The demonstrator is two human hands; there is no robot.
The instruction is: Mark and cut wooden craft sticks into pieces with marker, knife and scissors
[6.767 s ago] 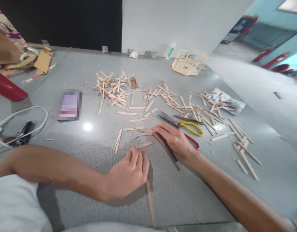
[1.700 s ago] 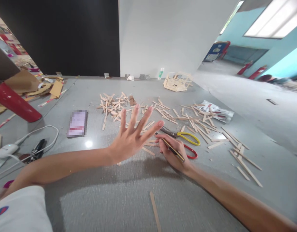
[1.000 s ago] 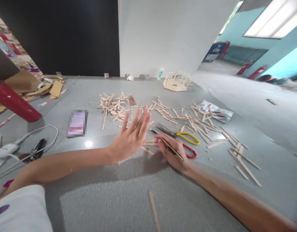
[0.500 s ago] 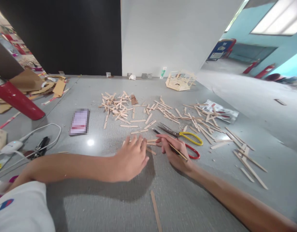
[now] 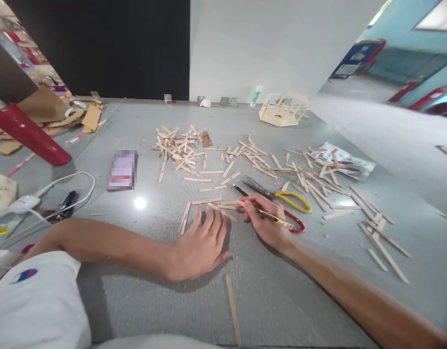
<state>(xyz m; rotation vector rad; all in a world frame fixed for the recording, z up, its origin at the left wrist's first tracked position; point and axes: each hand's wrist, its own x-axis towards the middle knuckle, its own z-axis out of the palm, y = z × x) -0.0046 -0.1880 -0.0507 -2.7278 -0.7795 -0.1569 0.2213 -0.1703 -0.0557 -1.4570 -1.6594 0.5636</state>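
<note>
My left hand lies palm down on the grey table, fingers spread, with the fingertips at a tilted wooden craft stick. Close by are an upright-lying pair of sticks and a crosswise stick. My right hand is closed around a slim dark-and-yellow pencil, whose dark end points up and left. Under and beyond that hand lie scissors with one yellow and one red handle, blades pointing left. A single stick rests nearer me.
Piles of craft sticks spread across the table. A wooden stick frame and a glue tube stand by the white panel. Left are a phone, a red bottle and a white cable. A plastic packet lies right.
My left hand has drawn back toward me, uncovering the sticks that were under its fingers. My right hand keeps its hold on the pencil. The whole view has shifted slightly.
</note>
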